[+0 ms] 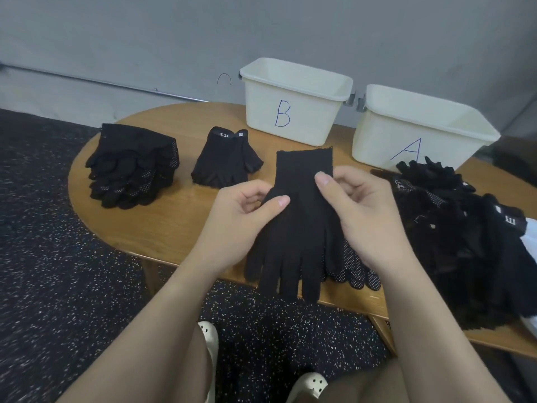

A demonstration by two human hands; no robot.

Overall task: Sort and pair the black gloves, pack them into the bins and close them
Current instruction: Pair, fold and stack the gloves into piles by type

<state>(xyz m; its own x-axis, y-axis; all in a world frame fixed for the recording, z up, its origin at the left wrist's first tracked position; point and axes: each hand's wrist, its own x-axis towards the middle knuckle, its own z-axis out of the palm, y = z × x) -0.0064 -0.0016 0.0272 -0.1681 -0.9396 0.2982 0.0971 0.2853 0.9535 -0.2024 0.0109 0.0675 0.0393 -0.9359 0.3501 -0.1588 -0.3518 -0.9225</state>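
Left hand [244, 216] and right hand [357, 205] pinching a black glove [296, 228] at its edges, cuff up; dotted glove [353, 269] beneath, right of the grip.

On the tabletop [174, 222], 2 bins stand at the back, bin B [293, 112] left of bin A [406, 135]. Before them: stacked gloves [130, 167] far left, fingerless pair [226, 161] beside, loose heap [465, 242] right.

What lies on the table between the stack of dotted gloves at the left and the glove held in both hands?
A fingerless pair labelled 5.11 lies between the dotted stack and the held glove, head view.
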